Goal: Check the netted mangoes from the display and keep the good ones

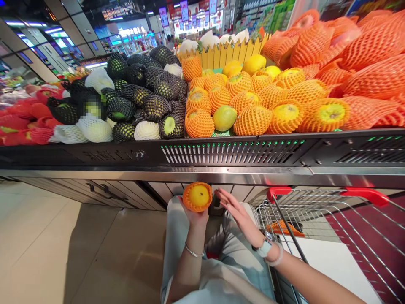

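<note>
My left hand point(195, 217) cups a yellow mango in an orange foam net point(198, 196) from below, with the fruit's top showing through the net's opening. My right hand point(238, 213) is open with its fingers spread, and its fingertips are just right of that mango, with a small gap between them. A watch-like band point(264, 248) sits on my right wrist, and a thin bangle point(193, 253) on my left. Both hands are over my pale trousers, below the display's front edge.
A fruit display's metal front edge point(202, 173) runs across the view, piled with netted mangoes point(252, 120), dark melons point(143, 107) and large orange-netted fruit point(373, 46). A shopping cart point(329, 215) with a red handle stands at right. Tiled floor point(41, 249) lies at left.
</note>
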A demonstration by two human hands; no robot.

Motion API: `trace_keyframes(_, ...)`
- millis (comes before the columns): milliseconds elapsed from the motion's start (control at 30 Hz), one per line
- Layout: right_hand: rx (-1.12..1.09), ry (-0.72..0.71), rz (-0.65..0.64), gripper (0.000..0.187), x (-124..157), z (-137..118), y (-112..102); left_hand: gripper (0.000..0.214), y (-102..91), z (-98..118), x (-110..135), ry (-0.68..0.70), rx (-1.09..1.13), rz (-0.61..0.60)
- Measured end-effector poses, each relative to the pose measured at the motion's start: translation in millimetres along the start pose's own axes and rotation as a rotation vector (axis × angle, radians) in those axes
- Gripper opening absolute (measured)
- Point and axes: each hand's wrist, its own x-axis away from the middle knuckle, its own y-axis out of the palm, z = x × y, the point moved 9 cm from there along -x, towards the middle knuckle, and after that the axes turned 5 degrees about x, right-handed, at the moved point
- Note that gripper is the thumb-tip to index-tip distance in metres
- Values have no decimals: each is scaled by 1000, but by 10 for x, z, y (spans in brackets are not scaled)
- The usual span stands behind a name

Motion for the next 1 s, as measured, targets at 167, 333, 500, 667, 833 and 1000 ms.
trace_keyframes(167, 303, -172, 44, 104, -44, -21, -6, 59, 49, -261, 173, -161, -61, -18)
trace_keyframes(333, 320, -177, 199, 123, -15, -38, -76, 61, 96, -585, 436, -206, -128, -96)
trace_keyframes(500, 306, -306, 303, 95, 57, -233, -207, 46, 144, -477, 619, 102, -224, -145)
trace_keyframes(667, 347, -455, 261, 70, 107, -445, -269, 38, 263, -452, 726, 169, -354, -219)
trace_keyframes(833, 442, -393, 241, 38, 58, -470, -286, 40, 229, -551, 680, 74, -411, -179)
trace_keyframes(1000, 177, -217, 445, 26, -18, -265, -543, 53, 258, -618, 675, -46, -351, -172)
